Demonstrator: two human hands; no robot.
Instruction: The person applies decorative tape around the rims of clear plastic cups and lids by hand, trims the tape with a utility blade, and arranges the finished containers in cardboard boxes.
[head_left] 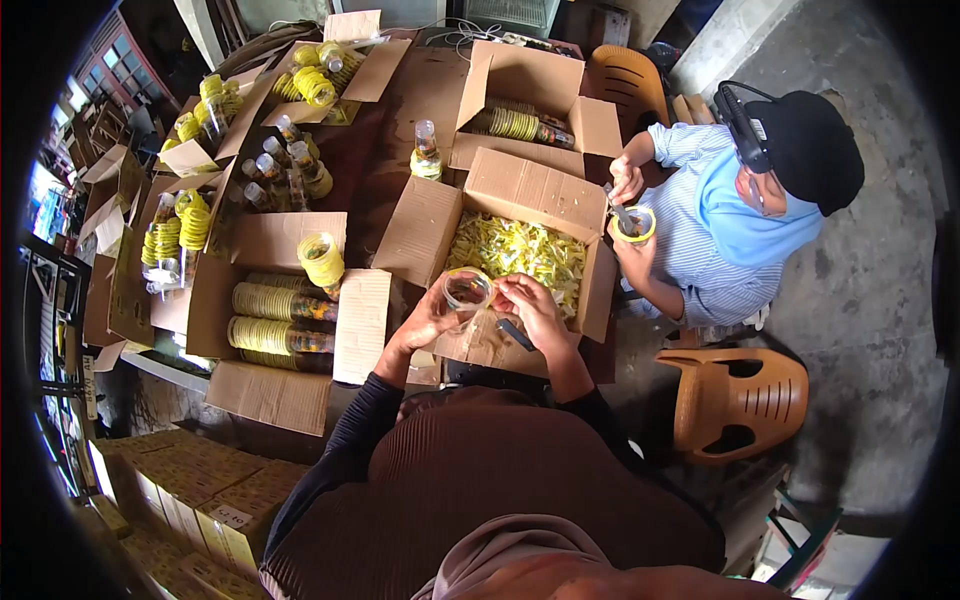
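My left hand [432, 318] is wrapped round a clear plastic cup [468, 290], held with its open mouth facing up. Close to the cup's right side is my right hand [530, 308], its fingers pinched together; a dark-handled tool [516, 334] sticks out below them. What the fingertips grip is too small to make out. Both hands are over the front edge of an open cardboard box [540, 190] full of yellow and green scraps or small packets [520, 250]. Left of my hands, a stack of yellow-rimmed cups [321, 260] stands on a box holding rows of similar stacks.
Boxes of stacked cups [515, 122] stand at the back and left. A cup stack [426, 150] is on the table [400, 125]. At right, a co-worker [720, 200] holds a yellow-rimmed cup [634, 224] and a tool. An orange chair [740, 405] is at lower right.
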